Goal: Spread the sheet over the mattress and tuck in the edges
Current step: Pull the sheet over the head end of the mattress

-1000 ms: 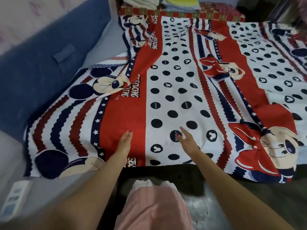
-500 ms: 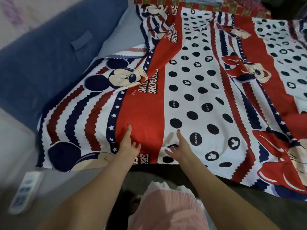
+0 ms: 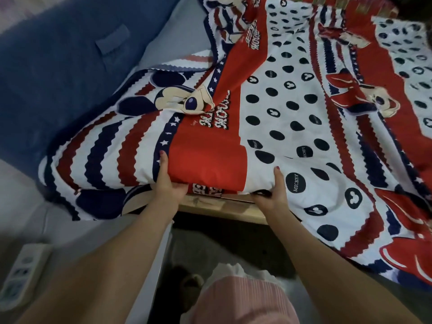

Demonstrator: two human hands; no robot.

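Note:
A red, white and navy cartoon-print sheet point(image 3: 292, 113) covers the mattress, with wrinkles near the headboard side. My left hand point(image 3: 169, 183) grips the near edge where the red band is, thumb on top and fingers under. A little to the right, my right hand point(image 3: 273, 191) grips the same edge at the white dotted band. Between my hands the covered mattress edge is raised off the light wooden bed frame point(image 3: 222, 206), which shows beneath. The sheet's right part hangs over the near side.
A blue padded headboard point(image 3: 58, 73) rises at the left, with a bare grey strip of mattress point(image 3: 180, 40) beside it. A white power strip point(image 3: 21, 277) lies at the lower left. My pink clothing point(image 3: 243, 300) and dark floor are below.
Both hands went from resting flat on the sheet to gripping the near edge and lifting it, exposing the wooden frame. The view moved closer and to the left.

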